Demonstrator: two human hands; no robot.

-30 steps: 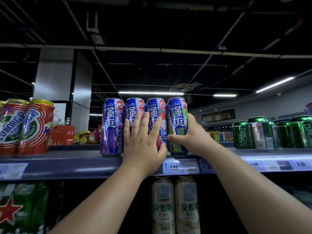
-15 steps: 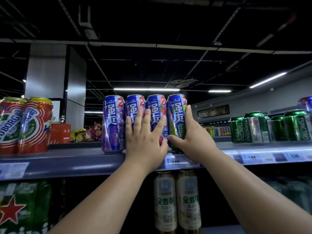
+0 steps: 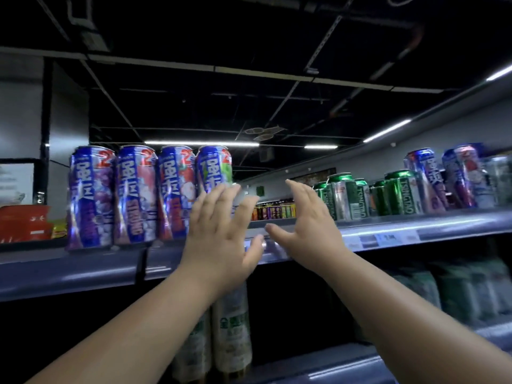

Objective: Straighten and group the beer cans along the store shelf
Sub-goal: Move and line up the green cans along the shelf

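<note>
In the head view, four tall blue cans point(image 3: 149, 195) are seen standing upright and touching in a row on the left part of the shelf point(image 3: 415, 231), their long axes vertical. The left hand point(image 3: 221, 234) is held with fingers straight and spread, grasping nothing; it overlaps the lower right of the rightmost blue can, and whether the fingertips touch that can cannot be told because of motion blur. The right hand point(image 3: 307, 225) is likewise held loose and empty, thumb pointing left, above a bare stretch of shelf. The coming move is judged to turn on what lies to the right of that hand: a cluster of green cans point(image 3: 368, 195) stands upright just beyond its fingers, and further right two more blue cans point(image 3: 448, 178) are set behind and beside the green ones, well apart from the row of four. The right hand is the nearer to both groups, so a reach rightward is judged likely. The whole frame is smeared, so labels and price tags are hard to read. Pale cans point(image 3: 232, 325) on the lower shelf are partly hidden by the left forearm, the right edge cuts off whatever stands past the far blue cans, and the red box point(image 3: 25, 223) at the left is cropped.
</note>
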